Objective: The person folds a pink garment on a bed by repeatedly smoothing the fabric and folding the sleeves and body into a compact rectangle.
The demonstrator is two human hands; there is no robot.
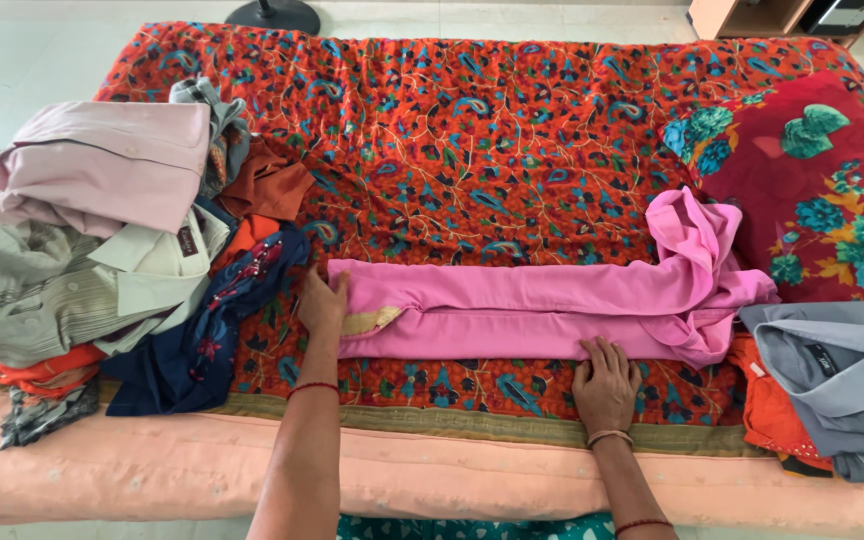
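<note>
Low bed (152, 470) with peach edge, covered by red-orange floral spread (472, 130). Lying on it: long folded pink garment (552, 305) across the middle, heap of shirts (92, 230) at left, grey shirt (842, 385) at right, dark red floral pillow (822, 190) at upper right.

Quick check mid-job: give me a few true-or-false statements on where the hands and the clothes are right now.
1. The left hand rests at the left end of the pink garment. True.
2. The right hand holds the grey shirt. False: it lies flat on the pink garment's near edge.
3. The pink garment lies stretched out in a long strip on the patterned bedcover. True.
4. The pile of clothes sits at the right. False: it is at the left.
</note>
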